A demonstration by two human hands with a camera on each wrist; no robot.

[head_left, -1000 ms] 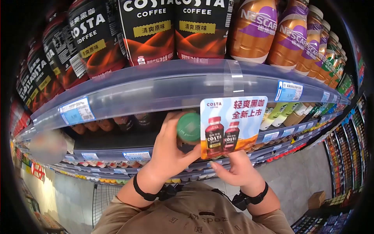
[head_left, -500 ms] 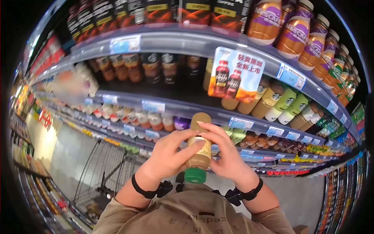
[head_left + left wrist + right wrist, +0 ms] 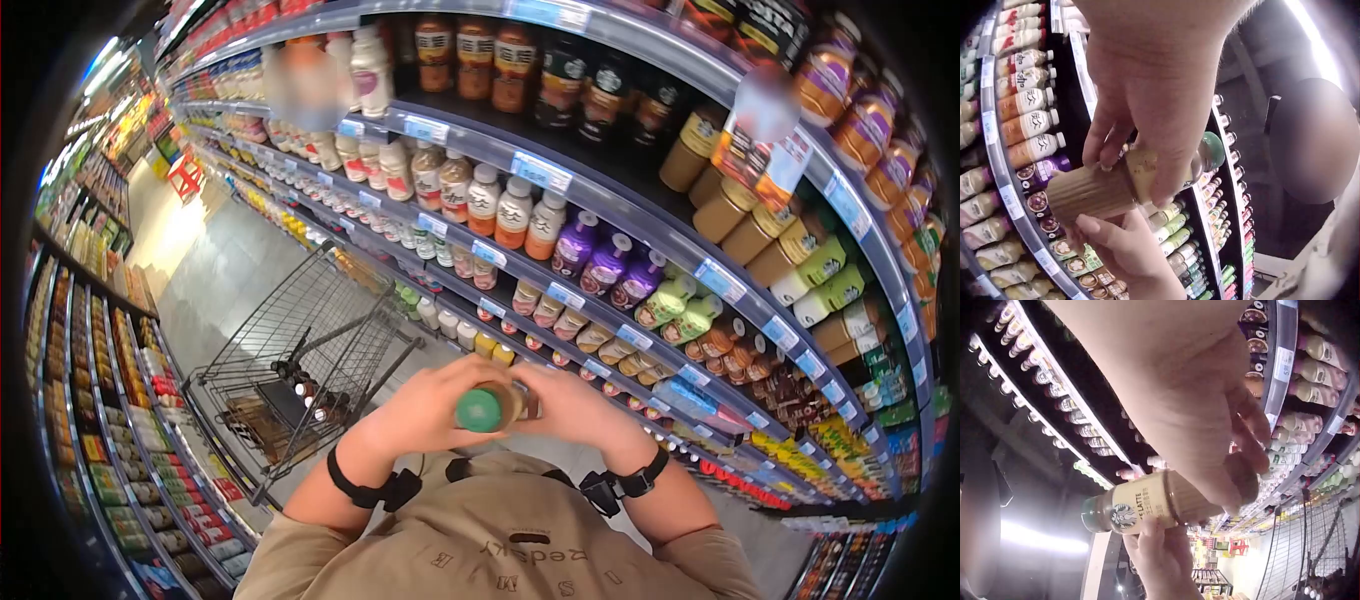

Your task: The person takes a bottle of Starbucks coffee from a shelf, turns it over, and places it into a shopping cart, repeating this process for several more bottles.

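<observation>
Both hands hold a coffee latte bottle (image 3: 1141,503) in front of the chest. It has a green cap (image 3: 482,410), a cream label with a round logo, and a ribbed tan lower part (image 3: 1094,194). My left hand (image 3: 435,400) grips it around the label, thumb on one side and fingers on the other. My right hand (image 3: 575,405) holds the ribbed end, thumb laid along it in the left wrist view. From the head, the bottle's cap faces the camera and the hands hide most of its body.
Ahead and to the right run shelves (image 3: 540,175) of bottled drinks with price tags. A promotional card (image 3: 765,145) hangs from the upper shelf edge. On the left stands a wire shopping cart (image 3: 290,345) with a few things in it, and another stocked shelf (image 3: 110,430) lies beyond.
The bottle came away from the shelf behind the card, down to the chest, and both hands now hold it. Its cap has swung from the body toward the camera. The view has turned left.
</observation>
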